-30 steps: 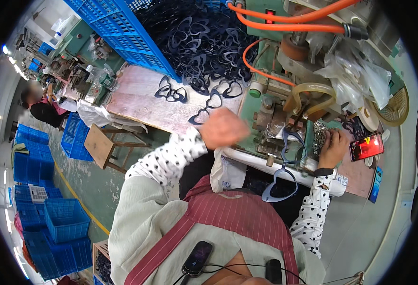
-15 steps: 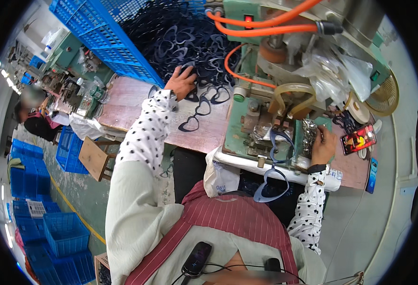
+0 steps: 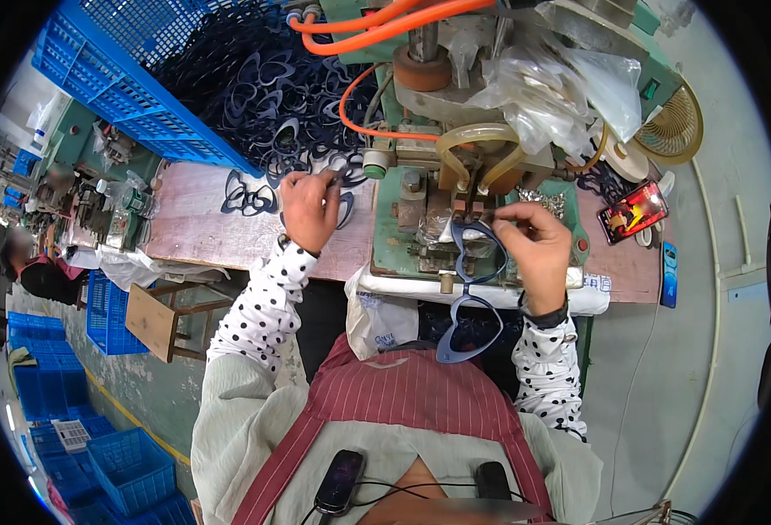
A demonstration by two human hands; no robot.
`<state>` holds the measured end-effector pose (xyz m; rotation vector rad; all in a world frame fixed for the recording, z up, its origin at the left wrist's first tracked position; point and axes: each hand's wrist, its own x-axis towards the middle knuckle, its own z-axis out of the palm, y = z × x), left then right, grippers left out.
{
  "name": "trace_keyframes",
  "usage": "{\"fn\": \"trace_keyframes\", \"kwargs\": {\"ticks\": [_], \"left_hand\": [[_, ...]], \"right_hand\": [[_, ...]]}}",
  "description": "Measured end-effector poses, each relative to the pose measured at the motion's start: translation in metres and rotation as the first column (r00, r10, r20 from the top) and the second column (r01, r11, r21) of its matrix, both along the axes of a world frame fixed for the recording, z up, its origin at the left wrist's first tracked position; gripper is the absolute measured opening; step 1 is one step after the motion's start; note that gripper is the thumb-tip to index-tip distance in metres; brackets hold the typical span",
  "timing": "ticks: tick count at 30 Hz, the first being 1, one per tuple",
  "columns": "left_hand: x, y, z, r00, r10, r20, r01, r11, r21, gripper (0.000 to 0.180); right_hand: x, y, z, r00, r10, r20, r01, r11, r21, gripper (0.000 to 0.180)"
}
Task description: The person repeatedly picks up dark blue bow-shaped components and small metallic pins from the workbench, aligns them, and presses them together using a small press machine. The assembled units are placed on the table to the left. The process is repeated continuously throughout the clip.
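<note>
Pinching a dark blue frame (image 3: 480, 254) at its upper edge with the right hand (image 3: 536, 248), fingers closed around it, right at the green machine (image 3: 420, 188). Frame lying with its long axis running near-far, top end pointing away toward the machine's clamp, lower end pointing back toward the body. Below it, another frame (image 3: 469, 328) hanging off the bench (image 3: 202, 232) edge, its rounded lens openings toward the lap, just touching the first one or nearly so; hard to tell. Left hand (image 3: 309, 210) gripping a second dark piece (image 3: 337, 179) between thumb and fingers, hovering over the bench beside the machine's left side, knuckles up. Piece in that hand mostly hidden, so its direction cannot be told. Just beyond, loose frames (image 3: 247, 197) lying flat on the bench, spilling from a blue crate (image 3: 105, 83) full of them. Orange hoses (image 3: 377, 26) looping above the machine; a phone (image 3: 632, 212) glowing red lying to the right.
</note>
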<state>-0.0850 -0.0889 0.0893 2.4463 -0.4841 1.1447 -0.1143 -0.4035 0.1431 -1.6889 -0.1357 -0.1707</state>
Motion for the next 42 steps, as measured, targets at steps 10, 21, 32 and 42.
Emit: {"fn": "trace_keyframes", "kwargs": {"ticks": [10, 21, 32, 42], "left_hand": [[-0.049, -0.072, 0.043, 0.906, -0.415, 0.087, 0.412, 0.91, 0.049, 0.046], [-0.05, -0.121, 0.035, 0.596, -0.803, 0.015, 0.796, 0.593, 0.123, 0.036], [-0.051, -0.121, 0.033, 0.619, -0.785, 0.021, 0.781, 0.618, 0.093, 0.037], [-0.029, -0.063, 0.003, 0.821, -0.544, 0.172, 0.461, 0.81, 0.363, 0.032]], "right_hand": [[0.006, 0.034, 0.006, 0.999, 0.002, -0.036, 0.005, 0.98, 0.199, 0.051], [0.034, -0.039, -0.041, 0.863, -0.385, 0.328, 0.49, 0.796, -0.354, 0.043], [0.011, -0.089, -0.097, 0.918, -0.299, 0.26, 0.376, 0.456, -0.807, 0.019], [0.025, -0.088, -0.115, 0.822, -0.444, 0.357, 0.57, 0.636, -0.52, 0.014]]}}
